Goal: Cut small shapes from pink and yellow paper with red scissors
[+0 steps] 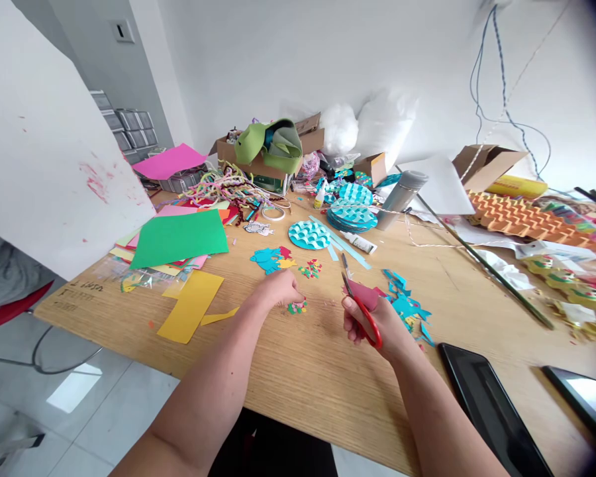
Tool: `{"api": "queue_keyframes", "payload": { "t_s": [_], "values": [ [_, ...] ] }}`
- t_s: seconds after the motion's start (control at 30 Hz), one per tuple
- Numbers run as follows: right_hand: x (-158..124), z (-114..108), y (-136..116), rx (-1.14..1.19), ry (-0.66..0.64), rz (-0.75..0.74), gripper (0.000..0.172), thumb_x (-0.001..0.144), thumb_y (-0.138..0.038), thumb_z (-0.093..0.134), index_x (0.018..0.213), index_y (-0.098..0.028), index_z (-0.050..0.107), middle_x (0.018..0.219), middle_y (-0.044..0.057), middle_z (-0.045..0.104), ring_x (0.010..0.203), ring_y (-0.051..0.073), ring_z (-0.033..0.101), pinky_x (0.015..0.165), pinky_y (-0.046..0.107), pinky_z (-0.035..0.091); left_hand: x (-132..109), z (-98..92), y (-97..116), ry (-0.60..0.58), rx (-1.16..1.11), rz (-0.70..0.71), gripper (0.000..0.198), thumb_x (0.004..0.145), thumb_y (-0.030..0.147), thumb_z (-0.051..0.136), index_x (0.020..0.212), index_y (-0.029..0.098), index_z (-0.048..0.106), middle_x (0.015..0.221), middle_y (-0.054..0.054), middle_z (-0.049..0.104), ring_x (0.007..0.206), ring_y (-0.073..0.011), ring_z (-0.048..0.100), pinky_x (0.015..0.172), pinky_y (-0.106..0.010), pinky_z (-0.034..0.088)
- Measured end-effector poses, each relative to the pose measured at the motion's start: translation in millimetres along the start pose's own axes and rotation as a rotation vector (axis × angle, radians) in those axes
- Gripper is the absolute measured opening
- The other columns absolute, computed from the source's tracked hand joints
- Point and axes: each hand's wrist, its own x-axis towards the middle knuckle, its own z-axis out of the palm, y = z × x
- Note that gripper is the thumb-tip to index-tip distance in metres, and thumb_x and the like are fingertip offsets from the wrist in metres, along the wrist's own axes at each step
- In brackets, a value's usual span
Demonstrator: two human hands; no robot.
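Note:
Red-handled scissors (372, 329) are in my right hand (377, 324), their dark blades pointing up and away from me. A dark pink piece of paper (365, 295) shows at the same hand, beside the blades; whether it is gripped too is unclear. My left hand (278, 289) is low over the table with its fingers pinched together, touching the edge of a small pile of coloured paper bits (297, 307). What those fingertips hold is too small to make out. Just beyond lie a second pile of bits (310, 268) and blue cut-out shapes (267, 260).
Left are a green sheet (181, 240) and yellow paper (191, 308). A blue textured disc (308, 235), a glue tube (360, 242) and a grey bottle (402, 199) stand or lie farther back. Blue scraps (410, 308) and a black tablet (487, 404) are at the right.

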Motion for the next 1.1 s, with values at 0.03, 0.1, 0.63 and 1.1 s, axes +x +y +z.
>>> {"api": "queue_keyframes", "payload": {
  "t_s": [0.03, 0.1, 0.63, 1.1],
  "values": [
    [0, 0, -1, 0.0, 0.001, -0.001, 0.05, 0.064, -0.066, 0.07, 0.071, -0.019, 0.055, 0.047, 0.0, 0.059, 0.036, 0.014, 0.056, 0.031, 0.022, 0.044, 1, -0.4, 0, 0.03, -0.001, -0.002, 0.024, 0.059, 0.024, 0.069, 0.04, 0.018, 0.055, 0.037, 0.0, 0.048, 0.043, -0.0123, 0.044, 0.049, -0.024, 0.032],
    [-1, -1, -2, 0.008, -0.004, -0.01, 0.05, 0.065, -0.066, 0.069, 0.07, -0.019, 0.055, 0.047, 0.0, 0.059, 0.036, 0.014, 0.056, 0.031, 0.021, 0.043, 4, -1.7, 2, 0.142, -0.078, 0.019, 0.019, 0.06, 0.023, 0.068, 0.045, 0.017, 0.058, 0.045, -0.001, 0.055, 0.049, -0.0125, 0.047, 0.052, -0.024, 0.034],
    [-13, 1, 1, 0.177, -0.381, 0.039, 0.053, 0.074, -0.069, 0.06, 0.065, -0.017, 0.054, 0.048, -0.001, 0.056, 0.032, 0.007, 0.048, 0.029, 0.016, 0.034, -17, 6.8, 30, -0.548, -1.232, 0.223, 0.048, 0.076, 0.048, 0.057, 0.106, 0.012, 0.068, 0.089, -0.013, 0.07, 0.078, -0.0204, 0.064, 0.075, -0.035, 0.049],
    [-11, 8, -1, -0.096, -0.456, 0.132, 0.043, 0.07, -0.054, 0.072, 0.058, -0.016, 0.056, 0.047, -0.001, 0.061, 0.034, 0.01, 0.054, 0.034, 0.018, 0.044, -18, 16.1, 29, -0.332, -0.67, 0.293, 0.016, 0.06, 0.024, 0.074, 0.069, 0.013, 0.068, 0.062, 0.0, 0.063, 0.056, -0.0098, 0.055, 0.057, -0.022, 0.042]
  ]
}}
